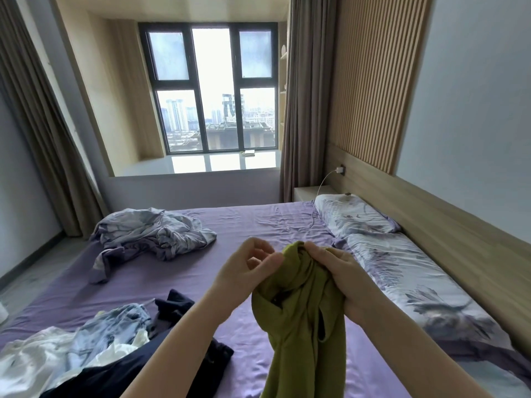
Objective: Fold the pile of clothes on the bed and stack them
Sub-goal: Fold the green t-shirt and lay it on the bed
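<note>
Purple bed [235, 225], crumpled duvet [149, 234], pillows [353, 216]

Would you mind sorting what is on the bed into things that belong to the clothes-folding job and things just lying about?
Job: olive-green garment, gripped by right hand, left hand beside it; unfolded clothes pile.

Lying about: crumpled floral duvet, pillow, charger cable, purple bed sheet.
</note>
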A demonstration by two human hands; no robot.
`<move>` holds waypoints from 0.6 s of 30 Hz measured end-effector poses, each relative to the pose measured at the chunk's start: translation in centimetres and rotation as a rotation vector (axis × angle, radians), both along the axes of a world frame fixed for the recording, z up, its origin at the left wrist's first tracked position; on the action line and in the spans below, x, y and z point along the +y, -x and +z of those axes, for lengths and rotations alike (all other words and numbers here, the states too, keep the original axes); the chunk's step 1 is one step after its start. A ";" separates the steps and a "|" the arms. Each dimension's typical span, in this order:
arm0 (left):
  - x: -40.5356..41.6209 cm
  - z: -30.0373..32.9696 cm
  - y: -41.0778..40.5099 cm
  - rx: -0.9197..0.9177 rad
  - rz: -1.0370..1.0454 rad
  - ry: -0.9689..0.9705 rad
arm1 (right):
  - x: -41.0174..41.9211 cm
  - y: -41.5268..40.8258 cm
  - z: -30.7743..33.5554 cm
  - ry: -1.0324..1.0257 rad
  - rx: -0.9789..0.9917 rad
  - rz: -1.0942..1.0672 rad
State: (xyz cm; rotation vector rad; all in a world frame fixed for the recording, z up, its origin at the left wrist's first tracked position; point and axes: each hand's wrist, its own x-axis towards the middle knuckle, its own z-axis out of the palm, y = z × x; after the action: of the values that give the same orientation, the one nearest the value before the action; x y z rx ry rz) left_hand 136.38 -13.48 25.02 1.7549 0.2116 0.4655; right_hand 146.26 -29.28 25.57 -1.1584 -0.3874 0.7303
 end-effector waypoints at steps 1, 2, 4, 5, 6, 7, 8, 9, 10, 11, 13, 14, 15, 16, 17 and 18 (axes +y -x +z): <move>-0.3 -0.5 0.3 -0.013 0.002 0.016 | 0.2 0.2 0.0 -0.019 0.009 0.015; -0.9 -0.9 0.6 0.004 -0.014 0.022 | 0.4 0.4 -0.1 -0.033 0.015 0.028; -1.9 -1.7 0.9 0.055 -0.003 -0.040 | 0.9 0.7 -0.2 -0.034 -0.003 0.039; -2.1 -1.8 0.9 0.049 0.049 -0.062 | 1.2 0.8 -0.4 -0.019 -0.036 0.033; -2.0 -1.7 0.8 0.030 0.110 -0.049 | 1.3 0.9 -0.6 0.004 -0.090 0.021; -1.7 -1.5 0.9 0.009 0.161 0.006 | 1.3 0.9 -0.8 0.039 -0.170 0.012; -1.4 -1.1 0.8 -0.020 0.197 0.101 | 1.2 1.0 -1.1 0.086 -0.270 0.020; -1.1 -0.6 0.8 -0.051 0.221 0.220 | 1.1 1.2 -1.5 0.141 -0.375 0.050; -0.8 -0.2 0.8 -0.075 0.231 0.341 | 1.1 1.5 -1.9 0.195 -0.472 0.086; -0.6 0.4 0.7 -0.083 0.234 0.443 | 1.2 1.6 -2.4 0.243 -0.562 0.107; 0.2 1.2 0.4 -0.057 0.247 0.514 | 1.4 1.8 -3.0 0.302 -0.680 0.107; 0.7 1.6 0.3 -0.037 0.271 0.478 | 1.4 1.7 -3.1 0.309 -0.690 0.109; 1.3 1.8 0.3 -0.021 0.305 0.431 | 1.3 1.6 -3.0 0.304 -0.667 0.113; 2.0 1.9 0.4 -0.008 0.322 0.406 | 1.0 1.4 -2.9 0.292 -0.627 0.112; 2.4 2.0 0.6 0.009 0.305 0.422 | 0.8 1.1 -2.8 0.274 -0.578 0.104; 2.6 1.9 0.8 0.034 0.257 0.472 | 0.6 0.7 -2.7 0.253 -0.526 0.090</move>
State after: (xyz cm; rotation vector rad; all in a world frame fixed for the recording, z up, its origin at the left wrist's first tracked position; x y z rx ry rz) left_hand 135.59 -10.84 26.91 1.2782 0.5316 0.5222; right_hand 145.53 -28.71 22.89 -1.5820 -0.8077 0.5540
